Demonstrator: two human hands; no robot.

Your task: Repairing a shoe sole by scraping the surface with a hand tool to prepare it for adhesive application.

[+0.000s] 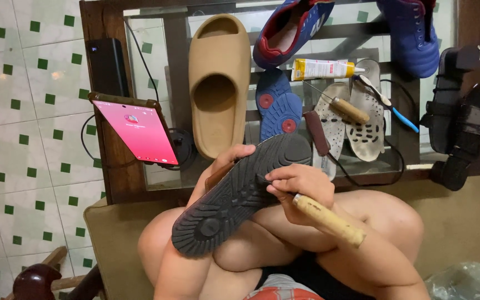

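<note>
Head view, items as seen from above.

Shoe sole (240,194): dark grey, ridged tread turned upward, held tilted over the crossed legs, just in front of the glass-topped surface (156,172). It is gripped from behind by the left hand (226,161), whose fingers are clamped on its upper edge.

Awl (326,219): pale wooden handle, held in the right hand (301,186). The fingers are closed around the front of the handle, with the tip pressed against the rim of the sole; the metal point itself is hidden.

On the surface, left to right:
- Phone (137,130), pink screen lit, propped at the left edge, with a black power bank (108,66) behind it.
- Tan slide sandal (219,83), laid toe toward the viewer.
- Blue insole (278,105) with red round spots, beside the sandal.
- Two blue sports shoes (293,28), placed at the far edge.
- Yellow-and-white glue tube (320,69), lying across the middle.
- Two worn whitish insoles (365,125), with a second wooden-handled awl (348,109) resting on them.
- Black strapped sandals (462,119), at the right edge.

Floor: white tiles with small green squares (23,111).
</note>
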